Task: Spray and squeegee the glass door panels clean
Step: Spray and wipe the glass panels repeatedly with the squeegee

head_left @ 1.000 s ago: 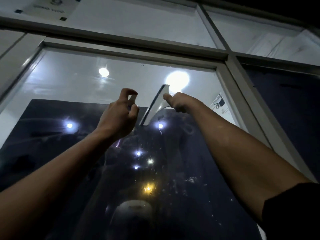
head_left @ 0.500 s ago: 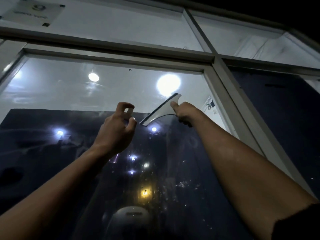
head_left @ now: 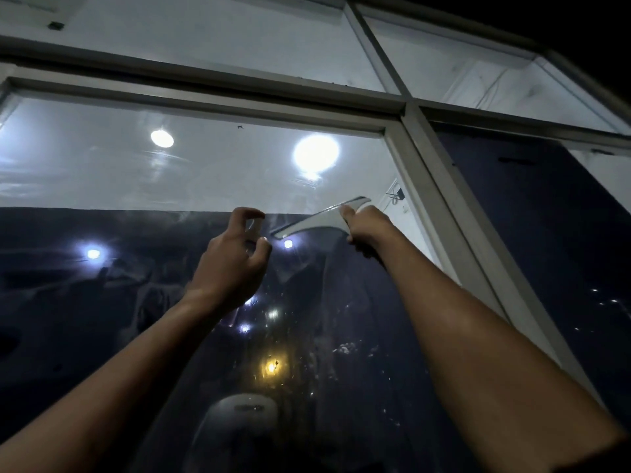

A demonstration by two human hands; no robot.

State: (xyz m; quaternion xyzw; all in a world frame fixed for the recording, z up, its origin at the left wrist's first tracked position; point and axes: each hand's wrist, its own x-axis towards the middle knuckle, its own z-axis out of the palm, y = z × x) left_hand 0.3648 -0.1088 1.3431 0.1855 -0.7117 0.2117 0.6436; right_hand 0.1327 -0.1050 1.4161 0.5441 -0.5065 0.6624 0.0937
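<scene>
Squeegee step in hand: right hand (head_left: 367,228) grips the flat grey squeegee (head_left: 317,220), blade tilted on the dark glass door panel (head_left: 136,274) near its upper right corner. Left hand (head_left: 232,264) curled round sth small, prob. a spray bottle. Next move calls for a steady pull down over the droplets.

Two bare forearms are showing, reaching up from the bottom edge of the head view. The left hand (head_left: 232,264) and the right hand (head_left: 367,230) are wearing no gloves, rings or watch. A sliver of dark sleeve (head_left: 614,462) is showing at the lower right corner.
</scene>
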